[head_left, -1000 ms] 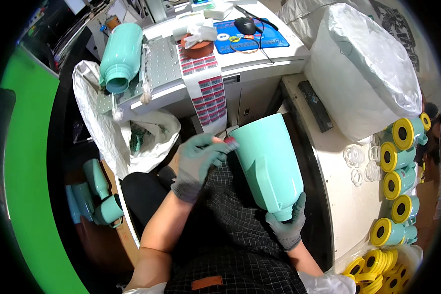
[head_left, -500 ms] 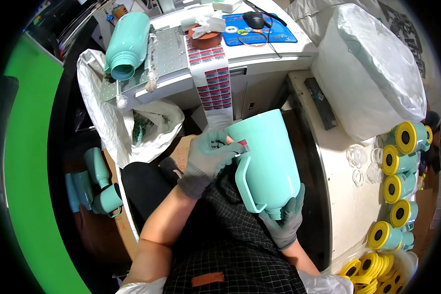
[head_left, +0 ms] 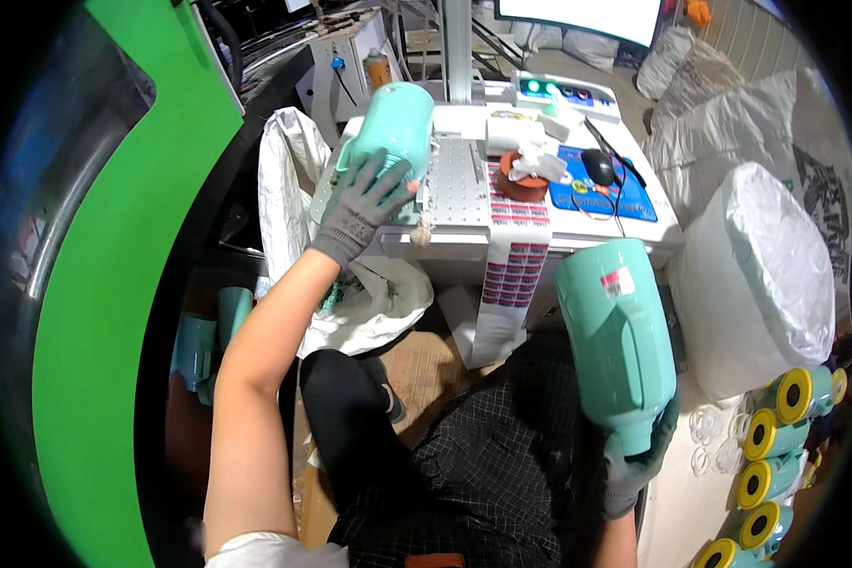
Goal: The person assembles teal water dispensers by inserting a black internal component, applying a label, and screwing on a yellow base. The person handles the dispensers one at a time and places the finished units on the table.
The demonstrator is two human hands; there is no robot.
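My left hand, in a grey glove, reaches to a glossy teal jug lying on the perforated metal plate. Its fingers are spread over the jug's near end; whether they press on it I cannot tell. At the right, my right hand, also gloved, grips a second teal jug from below by its narrow neck. That jug is tilted neck down, its handle facing me, and a small red-and-white label sits above the handle.
A strip of red-and-white labels hangs off the bench beside a brown tape roll. A mouse rests on a blue pad. White sacks stand at right, near several yellow-rimmed teal lids. A green panel borders the left.
My left hand has left the held jug and moved up and left to the one on the plate. My right hand has carried its jug rightward. The view has shifted upward.
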